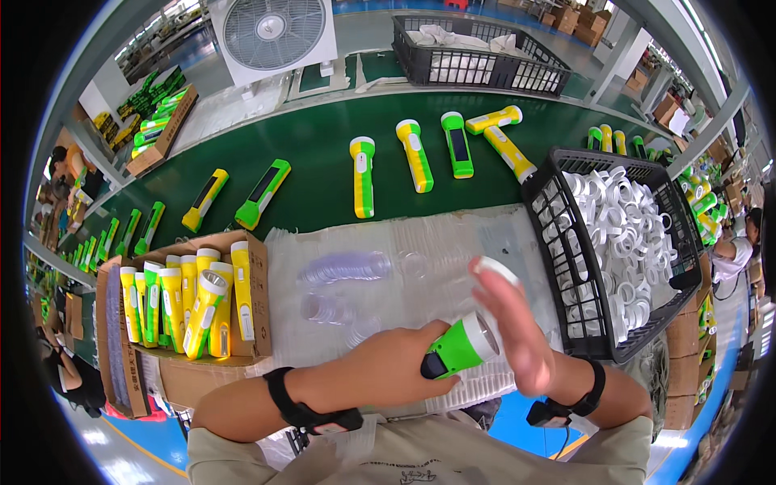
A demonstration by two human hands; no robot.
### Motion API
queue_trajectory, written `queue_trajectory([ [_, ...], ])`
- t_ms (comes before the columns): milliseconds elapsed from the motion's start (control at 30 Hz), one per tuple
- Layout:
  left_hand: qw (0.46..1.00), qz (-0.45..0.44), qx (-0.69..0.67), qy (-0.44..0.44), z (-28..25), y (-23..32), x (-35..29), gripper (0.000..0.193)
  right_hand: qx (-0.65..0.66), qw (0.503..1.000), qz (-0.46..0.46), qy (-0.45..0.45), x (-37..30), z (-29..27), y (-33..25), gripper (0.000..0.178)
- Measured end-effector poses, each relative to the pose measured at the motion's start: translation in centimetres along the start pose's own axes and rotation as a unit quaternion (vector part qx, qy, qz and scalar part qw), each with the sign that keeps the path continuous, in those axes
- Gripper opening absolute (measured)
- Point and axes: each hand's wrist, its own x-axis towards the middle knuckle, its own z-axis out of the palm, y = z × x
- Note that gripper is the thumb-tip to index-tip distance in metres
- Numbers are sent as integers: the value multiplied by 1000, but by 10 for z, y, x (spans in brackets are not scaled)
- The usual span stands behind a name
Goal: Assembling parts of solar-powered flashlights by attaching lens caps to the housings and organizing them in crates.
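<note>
My left hand [411,357] is wrapped round a green flashlight [457,353], its wide head tilted up and to the right. The flashlight's dark panel shows between the fingers. Just right of that head my right hand [521,331] is raised, a white plastic ring [496,270] at its fingertips; the far side of its grip is hidden. Ring and flashlight head are apart. Beyond my left hand, a row of clear round lenses [343,268] lies on the plastic-covered work surface [453,234], with a shorter stack of clear lenses [327,309] nearer me.
A black crate [575,267] full of white rings stands at the right. On the left, a cardboard box [257,295] holds several yellow and green flashlights. Across the back runs a green belt [319,182] bearing more flashlights. Farther off are a fan [272,28] and another black crate [485,73].
</note>
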Motion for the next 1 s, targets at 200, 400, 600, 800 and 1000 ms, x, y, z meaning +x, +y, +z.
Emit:
queue_trajectory([
  [200,974,94,-159,-131,14,6,-9,50,-236,929,-260,-115,-16,9,-13,37],
  [400,993,62,82,58,8,1,-3,51,-22,995,63,-74,-1,11,-4,46],
  [600,981,9,-147,-128,-17,7,-8,54,64,995,-14,-71,-7,8,9,54],
  [800,890,59,-380,-246,17,-17,-10,66,69,973,-114,-187,4,5,-9,39],
  [1000,995,-91,5,-46,-4,1,-24,55,125,982,105,91,2,16,-7,23],
])
